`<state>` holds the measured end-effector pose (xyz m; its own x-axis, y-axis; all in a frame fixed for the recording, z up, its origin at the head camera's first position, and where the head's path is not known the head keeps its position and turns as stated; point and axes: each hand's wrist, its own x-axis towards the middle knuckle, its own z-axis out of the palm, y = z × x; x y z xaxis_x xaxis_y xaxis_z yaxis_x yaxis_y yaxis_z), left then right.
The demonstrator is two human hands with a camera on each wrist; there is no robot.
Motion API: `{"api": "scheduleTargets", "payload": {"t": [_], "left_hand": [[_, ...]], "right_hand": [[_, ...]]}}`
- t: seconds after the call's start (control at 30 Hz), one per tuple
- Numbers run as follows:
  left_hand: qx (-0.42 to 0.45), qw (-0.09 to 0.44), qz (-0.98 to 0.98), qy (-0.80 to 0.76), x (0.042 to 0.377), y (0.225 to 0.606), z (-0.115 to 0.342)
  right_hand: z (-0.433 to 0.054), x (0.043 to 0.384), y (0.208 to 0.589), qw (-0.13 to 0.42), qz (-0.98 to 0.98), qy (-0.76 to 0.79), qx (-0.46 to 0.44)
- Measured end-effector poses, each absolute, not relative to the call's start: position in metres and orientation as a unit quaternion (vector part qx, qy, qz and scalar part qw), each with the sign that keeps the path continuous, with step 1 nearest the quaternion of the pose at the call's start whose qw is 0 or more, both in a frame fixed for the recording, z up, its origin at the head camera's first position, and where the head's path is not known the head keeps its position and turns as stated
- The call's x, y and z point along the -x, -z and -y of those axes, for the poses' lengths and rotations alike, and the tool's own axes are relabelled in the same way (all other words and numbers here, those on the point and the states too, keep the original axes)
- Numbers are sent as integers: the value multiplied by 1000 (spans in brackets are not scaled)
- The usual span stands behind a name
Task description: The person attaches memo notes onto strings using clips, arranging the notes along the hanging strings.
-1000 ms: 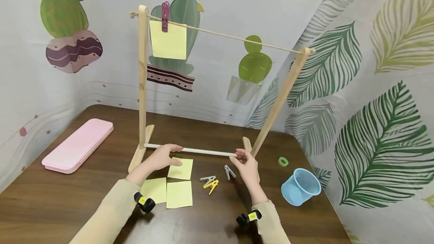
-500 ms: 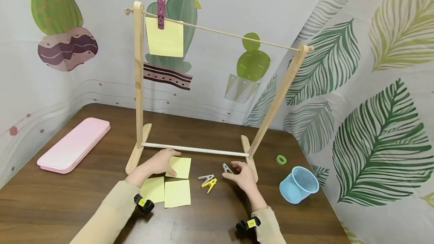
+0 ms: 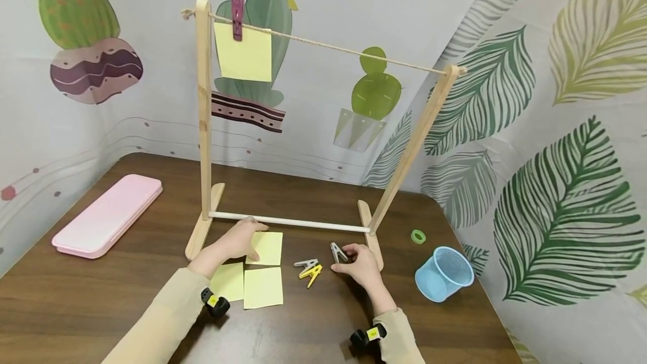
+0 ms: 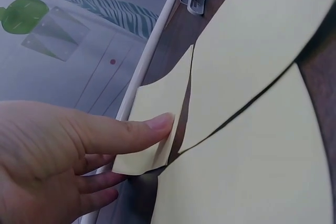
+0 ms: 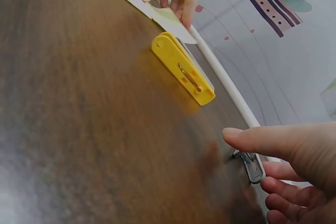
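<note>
The thumb of my left hand (image 3: 237, 240) lies on the back yellow sticky note (image 3: 267, 249), fingers at its left edge. Seen from the left wrist, that note (image 4: 157, 103) bends a little, with the thumb over it and fingers partly hidden behind. My right hand (image 3: 363, 264) is at a grey clothespin (image 3: 337, 252), thumb and index finger spread on either side. In the right wrist view the clothespin (image 5: 254, 169) lies between the thumb and the curved fingers. Two more sticky notes, a left one (image 3: 227, 281) and a front one (image 3: 263, 288), lie on the table.
A yellow clothespin (image 3: 310, 274) and another grey one (image 3: 305, 264) lie mid-table. A wooden frame (image 3: 204, 111) holds a rope (image 3: 323, 44) with a purple clothespin (image 3: 237, 16) and hung note (image 3: 247, 60). Around are a pink case (image 3: 108, 215), blue mesh cup (image 3: 429, 280) and green ring (image 3: 418, 236).
My right hand has moved from the white rod down to the grey clothespin. The left hand has shifted slightly at the back note. The head view has drifted a little.
</note>
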<state>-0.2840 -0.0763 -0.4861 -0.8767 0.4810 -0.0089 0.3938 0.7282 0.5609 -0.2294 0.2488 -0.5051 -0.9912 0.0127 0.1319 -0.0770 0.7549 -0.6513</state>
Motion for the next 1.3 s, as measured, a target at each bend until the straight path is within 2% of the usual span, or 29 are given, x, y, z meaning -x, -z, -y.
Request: {"api": "scheduleTargets", "payload": {"t": [0.83,1.3], "left_hand": [[-232,84,-914,-322,288,485,77],[-211,35,-908,-360,293,482,79]], "right_hand": [[-249,228,509,77,933,-351,-3],[-248,230,507,127,902,-412,-14]]}}
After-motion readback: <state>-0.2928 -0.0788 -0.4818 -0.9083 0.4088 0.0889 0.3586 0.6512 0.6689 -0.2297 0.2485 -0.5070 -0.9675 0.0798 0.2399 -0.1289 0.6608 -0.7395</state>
